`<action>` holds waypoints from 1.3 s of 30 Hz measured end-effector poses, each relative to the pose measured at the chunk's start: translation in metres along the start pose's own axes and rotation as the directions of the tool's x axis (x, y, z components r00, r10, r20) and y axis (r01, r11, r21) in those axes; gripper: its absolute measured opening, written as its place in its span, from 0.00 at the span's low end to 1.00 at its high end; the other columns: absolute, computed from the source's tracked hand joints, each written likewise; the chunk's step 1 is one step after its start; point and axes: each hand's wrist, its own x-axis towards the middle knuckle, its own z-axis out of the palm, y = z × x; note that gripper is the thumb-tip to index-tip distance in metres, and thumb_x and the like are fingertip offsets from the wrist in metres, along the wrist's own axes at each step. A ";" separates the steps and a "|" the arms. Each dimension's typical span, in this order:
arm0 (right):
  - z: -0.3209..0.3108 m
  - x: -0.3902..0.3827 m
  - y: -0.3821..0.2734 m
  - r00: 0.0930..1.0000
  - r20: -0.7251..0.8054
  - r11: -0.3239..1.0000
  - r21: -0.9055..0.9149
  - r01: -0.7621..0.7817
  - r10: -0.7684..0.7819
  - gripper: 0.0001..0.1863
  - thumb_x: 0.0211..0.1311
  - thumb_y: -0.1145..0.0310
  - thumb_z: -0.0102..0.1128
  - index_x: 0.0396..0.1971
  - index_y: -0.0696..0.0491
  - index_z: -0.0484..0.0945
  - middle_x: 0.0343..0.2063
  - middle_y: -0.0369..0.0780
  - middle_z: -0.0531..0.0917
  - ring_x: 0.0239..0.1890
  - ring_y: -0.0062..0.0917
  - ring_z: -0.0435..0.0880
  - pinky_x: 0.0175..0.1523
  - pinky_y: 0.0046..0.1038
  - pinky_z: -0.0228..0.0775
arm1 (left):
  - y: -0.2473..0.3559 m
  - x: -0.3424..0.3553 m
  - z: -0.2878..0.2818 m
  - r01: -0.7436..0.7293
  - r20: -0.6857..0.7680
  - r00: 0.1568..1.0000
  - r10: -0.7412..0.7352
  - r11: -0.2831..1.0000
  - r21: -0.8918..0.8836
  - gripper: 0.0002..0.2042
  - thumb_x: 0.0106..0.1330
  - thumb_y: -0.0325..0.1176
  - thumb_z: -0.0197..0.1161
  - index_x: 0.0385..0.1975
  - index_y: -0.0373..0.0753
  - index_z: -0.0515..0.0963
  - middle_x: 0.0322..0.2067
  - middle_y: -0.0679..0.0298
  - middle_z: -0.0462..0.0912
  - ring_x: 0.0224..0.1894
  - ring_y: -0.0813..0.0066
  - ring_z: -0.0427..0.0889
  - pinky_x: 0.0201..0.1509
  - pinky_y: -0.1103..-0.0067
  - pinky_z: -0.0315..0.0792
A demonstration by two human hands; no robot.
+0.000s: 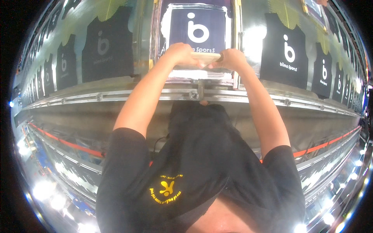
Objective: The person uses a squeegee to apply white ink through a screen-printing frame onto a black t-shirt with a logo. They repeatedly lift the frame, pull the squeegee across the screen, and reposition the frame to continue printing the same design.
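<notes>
Both my hands grip a pale, flat-edged squeegee [206, 58] across the near part of a printing screen [156, 23]. My left hand [180, 54] is closed round its left end, and my right hand [233, 60] is closed round its right end. Beyond the squeegee, the dark mesh shows a white rounded emblem [198, 32] with lettering under it, partly hidden by my hands. White ink [186, 74] lies along the screen's near end, and more is smeared at the far edges. What lies under the screen is hidden.
Dark sleeveless garment panels [285, 58] lie in a row on the long table. Prints look bright white on the right, dimmer on the left panel [105, 52]. A metal rail [268, 99] runs along the near table edge. Behind me, an orange-red strip [66, 140] edges another long table.
</notes>
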 end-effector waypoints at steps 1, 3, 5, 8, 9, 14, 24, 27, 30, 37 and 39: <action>-0.003 0.005 0.001 0.999 0.024 0.999 0.000 0.033 -0.033 0.48 0.44 0.17 0.72 0.36 0.54 0.90 0.32 0.47 0.91 0.42 0.43 0.93 0.48 0.43 0.84 | -0.006 0.006 -0.004 -0.009 0.058 0.998 0.009 1.000 -0.015 0.39 0.45 0.73 0.79 0.38 0.36 0.92 0.34 0.44 0.91 0.39 0.47 0.92 0.46 0.62 0.84; 0.000 0.012 0.020 0.999 -0.050 0.983 0.185 0.020 -0.010 0.46 0.50 0.19 0.72 0.36 0.55 0.90 0.31 0.47 0.90 0.40 0.40 0.93 0.46 0.40 0.83 | -0.001 0.008 -0.030 -0.025 0.157 0.987 0.030 0.999 -0.034 0.38 0.46 0.69 0.80 0.41 0.35 0.92 0.36 0.43 0.92 0.40 0.48 0.92 0.47 0.63 0.83; -0.030 0.010 0.018 0.995 -0.027 0.893 0.443 -0.074 0.095 0.37 0.66 0.32 0.70 0.39 0.60 0.89 0.30 0.44 0.90 0.37 0.30 0.89 0.44 0.33 0.80 | -0.015 0.013 -0.050 -0.057 0.172 0.982 0.077 0.991 -0.120 0.38 0.47 0.69 0.80 0.42 0.36 0.92 0.38 0.44 0.92 0.41 0.48 0.92 0.48 0.63 0.83; -0.044 -0.001 0.032 0.704 -0.534 0.656 0.744 0.129 0.467 0.28 0.82 0.49 0.59 0.39 0.63 0.87 0.30 0.39 0.89 0.34 0.20 0.84 0.44 0.29 0.77 | -0.028 0.023 -0.088 -0.106 0.057 0.992 0.112 0.990 -0.094 0.36 0.49 0.69 0.78 0.42 0.40 0.92 0.38 0.48 0.93 0.43 0.50 0.92 0.49 0.63 0.83; -0.032 0.010 0.064 0.589 -0.605 0.626 0.753 0.204 0.535 0.27 0.83 0.49 0.58 0.39 0.63 0.86 0.30 0.39 0.89 0.36 0.20 0.85 0.46 0.29 0.77 | -0.030 0.030 -0.104 -0.129 -0.014 0.992 0.128 0.988 -0.081 0.36 0.50 0.71 0.78 0.41 0.41 0.92 0.37 0.49 0.93 0.43 0.50 0.92 0.49 0.62 0.83; -0.009 0.035 0.104 0.598 -0.409 0.543 0.838 -0.053 0.689 0.26 0.82 0.49 0.60 0.44 0.62 0.86 0.36 0.39 0.89 0.39 0.21 0.84 0.48 0.29 0.77 | -0.069 0.089 -0.153 -0.198 -0.329 0.918 0.221 0.975 0.104 0.37 0.50 0.77 0.72 0.33 0.43 0.90 0.31 0.54 0.91 0.40 0.49 0.91 0.47 0.57 0.83; -0.034 0.038 0.061 0.713 -0.078 0.217 0.970 -0.107 0.697 0.26 0.78 0.54 0.66 0.61 0.60 0.82 0.24 0.31 0.73 0.22 0.16 0.70 0.28 0.24 0.64 | -0.088 0.140 -0.169 -0.257 -0.278 0.927 0.253 0.966 0.023 0.18 0.63 0.46 0.76 0.50 0.49 0.88 0.44 0.58 0.92 0.50 0.53 0.90 0.55 0.57 0.82; -0.058 0.023 0.042 0.733 -0.155 0.259 0.965 -0.029 0.662 0.25 0.78 0.56 0.65 0.62 0.61 0.81 0.23 0.28 0.70 0.22 0.14 0.67 0.26 0.22 0.59 | -0.088 0.121 -0.157 -0.256 -0.332 0.917 0.221 0.965 -0.064 0.19 0.63 0.42 0.76 0.56 0.54 0.87 0.49 0.61 0.92 0.54 0.54 0.89 0.58 0.58 0.82; -0.069 0.020 0.037 0.730 -0.176 0.212 0.976 0.044 0.660 0.20 0.79 0.57 0.67 0.58 0.58 0.83 0.20 0.26 0.69 0.17 0.11 0.62 0.21 0.22 0.55 | -0.080 0.080 -0.142 -0.246 -0.308 0.931 0.195 0.960 -0.137 0.21 0.64 0.40 0.75 0.58 0.55 0.86 0.51 0.61 0.91 0.56 0.54 0.88 0.58 0.58 0.82; -0.073 0.014 0.039 0.708 -0.240 0.226 0.967 0.116 0.665 0.18 0.75 0.58 0.69 0.57 0.53 0.85 0.21 0.28 0.72 0.17 0.12 0.64 0.20 0.22 0.55 | -0.040 -0.056 0.050 -0.304 -0.462 0.828 0.318 0.947 0.108 0.33 0.63 0.28 0.71 0.71 0.53 0.77 0.70 0.69 0.80 0.72 0.64 0.76 0.77 0.61 0.69; -0.070 0.016 0.041 0.708 -0.269 0.234 0.961 0.149 0.652 0.21 0.75 0.58 0.70 0.60 0.51 0.84 0.21 0.28 0.72 0.17 0.12 0.64 0.20 0.22 0.54 | -0.031 -0.092 0.077 -0.326 -0.514 0.805 0.294 0.945 0.030 0.35 0.59 0.24 0.69 0.71 0.52 0.78 0.69 0.67 0.81 0.73 0.62 0.75 0.76 0.61 0.69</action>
